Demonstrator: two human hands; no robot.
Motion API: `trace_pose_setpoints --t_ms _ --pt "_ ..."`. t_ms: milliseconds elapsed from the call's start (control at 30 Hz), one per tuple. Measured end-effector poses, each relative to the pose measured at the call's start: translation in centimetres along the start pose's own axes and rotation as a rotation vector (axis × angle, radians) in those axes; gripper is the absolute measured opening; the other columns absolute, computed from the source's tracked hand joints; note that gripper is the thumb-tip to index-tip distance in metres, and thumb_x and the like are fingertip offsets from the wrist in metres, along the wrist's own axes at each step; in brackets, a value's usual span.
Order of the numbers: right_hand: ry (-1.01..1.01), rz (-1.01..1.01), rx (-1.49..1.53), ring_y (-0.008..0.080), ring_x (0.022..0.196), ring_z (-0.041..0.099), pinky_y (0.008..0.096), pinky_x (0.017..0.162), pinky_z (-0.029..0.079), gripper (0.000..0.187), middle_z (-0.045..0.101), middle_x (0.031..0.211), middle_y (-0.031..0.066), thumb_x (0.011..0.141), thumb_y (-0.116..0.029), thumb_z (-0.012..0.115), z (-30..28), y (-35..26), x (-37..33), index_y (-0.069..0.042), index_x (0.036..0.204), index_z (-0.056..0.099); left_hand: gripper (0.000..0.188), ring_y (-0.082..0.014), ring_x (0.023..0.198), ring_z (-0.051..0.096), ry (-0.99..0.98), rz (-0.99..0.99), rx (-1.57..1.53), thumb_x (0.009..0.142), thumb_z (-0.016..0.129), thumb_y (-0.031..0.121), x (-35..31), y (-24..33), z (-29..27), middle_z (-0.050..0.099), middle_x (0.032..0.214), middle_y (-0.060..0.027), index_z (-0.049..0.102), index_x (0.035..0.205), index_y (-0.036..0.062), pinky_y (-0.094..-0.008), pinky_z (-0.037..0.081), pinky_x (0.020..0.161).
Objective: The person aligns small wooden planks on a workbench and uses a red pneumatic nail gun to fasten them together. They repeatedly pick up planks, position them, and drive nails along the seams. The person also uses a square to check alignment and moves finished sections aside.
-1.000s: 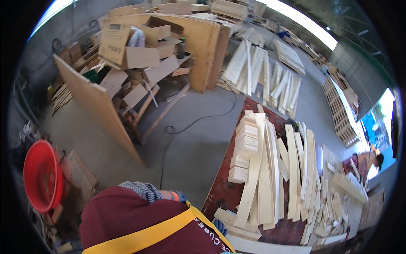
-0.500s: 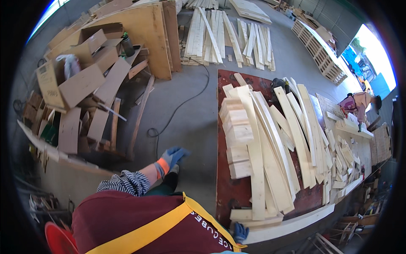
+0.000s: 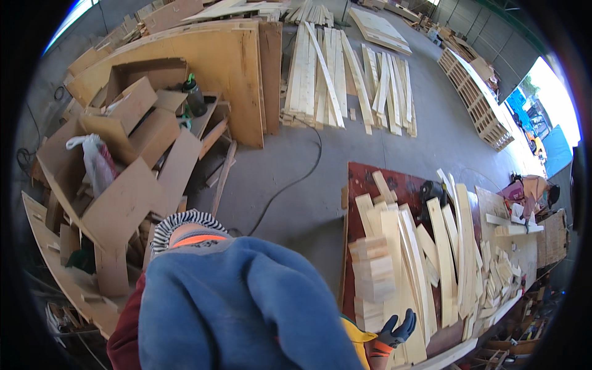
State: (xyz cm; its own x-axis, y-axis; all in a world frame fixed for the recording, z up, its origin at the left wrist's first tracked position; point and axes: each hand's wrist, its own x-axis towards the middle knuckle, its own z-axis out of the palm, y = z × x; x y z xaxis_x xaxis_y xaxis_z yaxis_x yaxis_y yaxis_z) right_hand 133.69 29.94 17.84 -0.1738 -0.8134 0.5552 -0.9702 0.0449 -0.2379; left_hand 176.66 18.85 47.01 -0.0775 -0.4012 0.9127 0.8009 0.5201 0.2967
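My left hand (image 3: 246, 296), in a blue-grey glove with an orange cuff, is raised so close that it fills the lower middle of the picture. Its fingertips run out of view at the bottom, so I cannot see whether they hold anything. My right hand (image 3: 398, 330), gloved alike, is over the near end of long pale boards (image 3: 412, 265), fingers stretched and apart, gripping nothing. Beside it rises a stack of short, thick wooden blocks (image 3: 373, 271). Boards and blocks lie on a dark red tabletop (image 3: 359, 191). A dark power tool (image 3: 433, 192) sits among the boards.
Left of me are opened cardboard boxes (image 3: 126, 203), a dark bottle (image 3: 195, 97) and leaning plywood sheets (image 3: 246, 80). A black cable (image 3: 290, 182) crosses the floor. More planks (image 3: 317, 74) lie ahead. Another person (image 3: 531, 191) bends over lumber at the far right.
My left hand has come up from low beside my leg to close in front of me. My right hand has lifted from the table's near edge and spread its fingers. The view has tilted up.
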Motion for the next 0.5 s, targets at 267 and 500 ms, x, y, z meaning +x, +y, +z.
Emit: trace_pose_setpoints --t_ms 267,500 --pt "0.071 -0.107 0.128 0.0379 0.120 0.055 0.0464 0.102 0.044 0.038 0.062 0.126 0.0178 0.091 -0.004 0.061 17.0 -5.0 16.0 0.003 0.128 0.057 0.037 -0.0210 0.099 0.056 0.330 -0.111 0.122 0.102 0.045 0.038 3.8 -3.7 -20.3 0.067 0.095 -0.0084 0.061 0.085 0.0101 -0.0366 0.049 0.088" --pt "-0.081 -0.324 0.440 0.0368 0.115 0.057 0.0461 0.098 0.046 0.045 0.062 0.122 0.0170 0.083 -0.010 0.069 32.2 -15.6 36.1 -0.001 0.126 0.058 0.035 -0.0222 0.094 0.062 0.856 -0.416 0.880 0.105 0.040 0.026 -2.0 -3.4 -37.6 0.068 0.106 -0.0159 0.063 0.100 -0.0006 -0.0316 0.049 0.090"
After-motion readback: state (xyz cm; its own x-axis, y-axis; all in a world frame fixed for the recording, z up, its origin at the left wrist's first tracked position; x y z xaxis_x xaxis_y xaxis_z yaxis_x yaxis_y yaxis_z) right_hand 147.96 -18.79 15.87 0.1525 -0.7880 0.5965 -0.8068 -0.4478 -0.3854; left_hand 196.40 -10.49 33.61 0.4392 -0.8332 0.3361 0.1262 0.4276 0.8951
